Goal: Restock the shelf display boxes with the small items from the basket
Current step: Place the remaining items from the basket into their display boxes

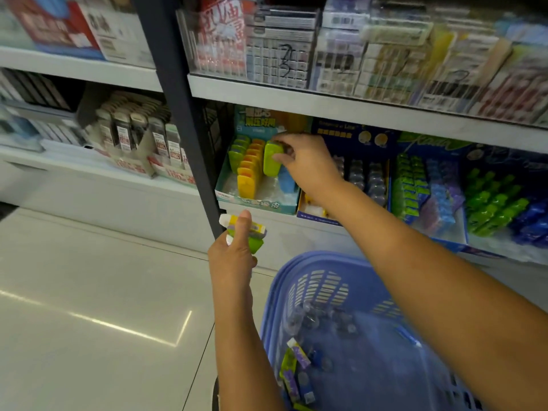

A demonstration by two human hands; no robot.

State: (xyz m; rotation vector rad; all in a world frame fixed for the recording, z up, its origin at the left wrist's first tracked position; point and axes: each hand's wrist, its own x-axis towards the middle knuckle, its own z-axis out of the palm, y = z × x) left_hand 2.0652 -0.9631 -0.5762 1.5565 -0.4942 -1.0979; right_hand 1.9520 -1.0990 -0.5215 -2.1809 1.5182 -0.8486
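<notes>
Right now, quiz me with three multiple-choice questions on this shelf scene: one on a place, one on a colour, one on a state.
1. Where is the right hand? A) at the teal display box B) in a drawer C) on a ladder
2. What colour is what it holds? A) red B) green C) black
3. How is the left hand? A) flat, empty B) gripping small items C) in a pocket
Answers: 1 A, it reaches into that box; 2 B, it pinches a green item; 3 B, it curls round them.
</notes>
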